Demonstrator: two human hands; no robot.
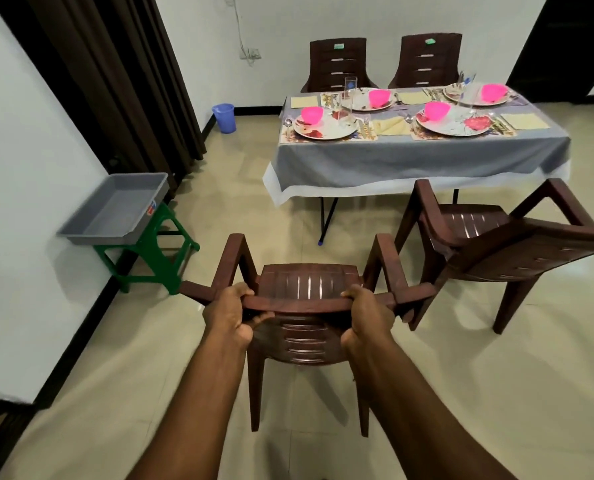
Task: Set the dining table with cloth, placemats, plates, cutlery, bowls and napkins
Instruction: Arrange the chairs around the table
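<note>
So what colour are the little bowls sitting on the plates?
Bright pink, all four bowls, seen clearly in the head view.

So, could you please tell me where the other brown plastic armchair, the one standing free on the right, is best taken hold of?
Grip the brown plastic armchair by the top rail of its backrest, coming from behind, much as the left hand and right hand hold the nearer chair. Its back faces away from the grey-clothed table, so that curved rail is probably the easiest edge to reach.

Blue bucket [223,117] by curtain [115,81]; grey tray [115,209] (on green stool [157,258]).
</note>
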